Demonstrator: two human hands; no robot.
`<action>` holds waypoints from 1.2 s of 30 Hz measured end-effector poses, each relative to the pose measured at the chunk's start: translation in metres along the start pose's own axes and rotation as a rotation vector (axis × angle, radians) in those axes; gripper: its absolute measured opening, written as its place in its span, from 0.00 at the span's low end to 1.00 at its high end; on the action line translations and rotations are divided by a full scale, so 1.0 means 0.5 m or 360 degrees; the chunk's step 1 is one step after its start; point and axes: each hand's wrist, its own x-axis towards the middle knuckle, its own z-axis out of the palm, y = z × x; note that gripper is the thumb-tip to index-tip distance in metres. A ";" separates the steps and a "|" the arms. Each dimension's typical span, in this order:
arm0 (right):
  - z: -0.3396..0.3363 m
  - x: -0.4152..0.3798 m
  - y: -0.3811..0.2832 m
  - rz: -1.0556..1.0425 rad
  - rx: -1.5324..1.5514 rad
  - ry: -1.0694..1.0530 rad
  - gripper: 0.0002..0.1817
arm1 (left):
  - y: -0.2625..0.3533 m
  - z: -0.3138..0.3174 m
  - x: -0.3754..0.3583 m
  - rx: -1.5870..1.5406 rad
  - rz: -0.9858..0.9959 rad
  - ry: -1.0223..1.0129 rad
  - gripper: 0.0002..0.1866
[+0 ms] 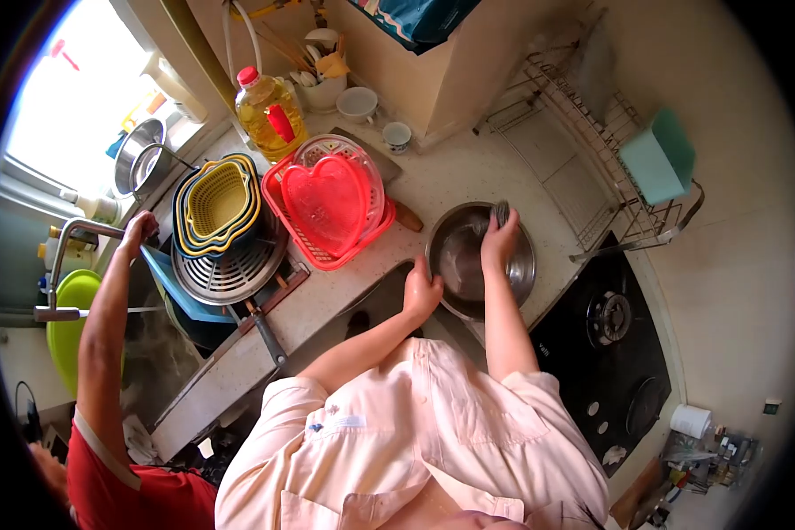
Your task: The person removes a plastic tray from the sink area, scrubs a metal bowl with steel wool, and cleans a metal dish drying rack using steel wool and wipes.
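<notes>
1. The step in hand looks like scrubbing the inside of the metal basin (461, 256), judging by the dark, coarse scourer (502, 212) held at its far wall. Whether the scourer is moving cannot be told.

2. The basin sits upright on the tabletop (450, 181), near the front edge, between the red basket (327, 261) and the black stove (561, 331). A wooden handle (407, 217) lies just beside it.

3. The person's right hand (501, 240) reaches over the basin. Its fingers are curled closed around the scourer, with little gap showing.

4. The person's left hand (422, 290) is at the near left side of the rim, thumb up and the other fingers bent in. It seems to steady the basin, but the undersides of the fingers are hidden, so how far they are open and whether they grip the rim cannot be told.

5. The next move calls for even pressure from the right hand along the curved wall, with the left hand bracing against it. A hard push could slide or tip the basin, or knock the handle beside it.

6. Well apart on the left, a co-worker's hand (138, 231) is at the tap (57, 314) over the sink (146, 358), clear of the basin.
</notes>
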 end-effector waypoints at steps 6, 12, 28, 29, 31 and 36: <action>-0.057 -0.052 0.023 0.0048 -0.0754 -0.0424 0.21 | 0.032 -0.042 0.051 0.0491 -0.0156 -0.0014 0.22; 0.052 -0.065 -0.007 0.0069 -0.0239 -0.0377 0.24 | 0.031 -0.011 0.201 0.0283 0.0144 -0.0216 0.19; -0.276 -0.121 0.070 -0.0601 -0.1067 -0.0775 0.07 | 0.004 0.020 0.224 0.0575 0.0160 -0.0171 0.15; -0.270 -0.087 0.091 -0.0522 -0.0999 -0.0711 0.06 | 0.007 0.019 0.222 0.0622 0.0157 -0.0191 0.15; -0.219 -0.031 0.109 -0.0585 -0.1033 -0.0620 0.06 | 0.019 0.020 0.211 0.0599 0.0286 -0.0105 0.12; -0.051 0.011 0.087 -0.0449 -0.0953 -0.0600 0.07 | -0.005 0.033 0.210 0.0605 0.0471 0.0058 0.12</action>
